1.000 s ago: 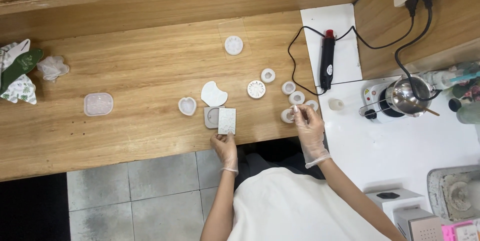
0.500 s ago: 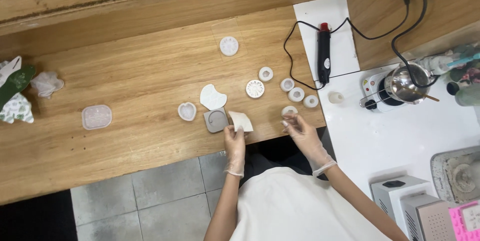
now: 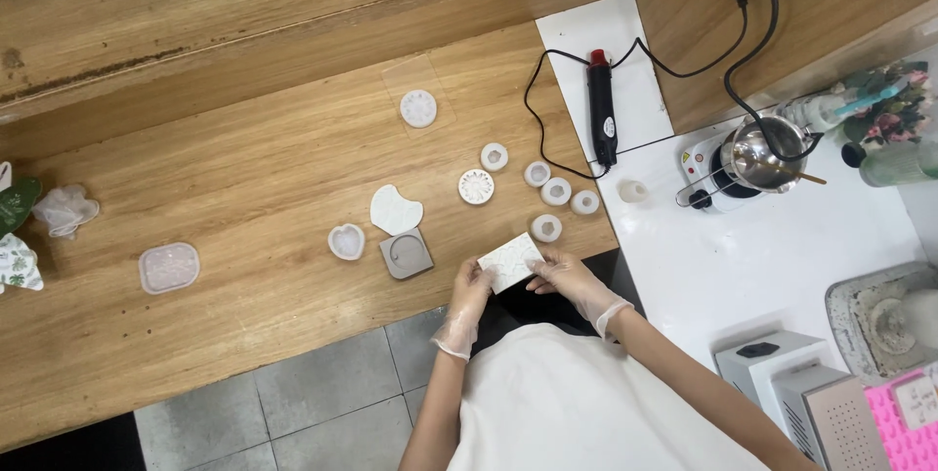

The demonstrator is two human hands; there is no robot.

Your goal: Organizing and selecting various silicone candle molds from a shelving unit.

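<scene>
Both hands wear thin clear gloves and meet at the near edge of the surface, close in front of the body. The left hand [image 3: 469, 290] reaches up from a bare forearm, fingers curled in a pinch. The right hand [image 3: 565, 276] comes in from the right, wrist bent, fingertips pinching toward the left hand, forearm angled back.

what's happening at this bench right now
A person in thin clear gloves holds a small white rectangular slab between both hands at the near edge of the wooden bench: the left hand grips its left end, the right hand its right end. Just left of the slab lie a grey square mould, a heart-shaped mould and a white curved piece. Several small round moulds sit beyond the hands, near a black corded tool.
</scene>
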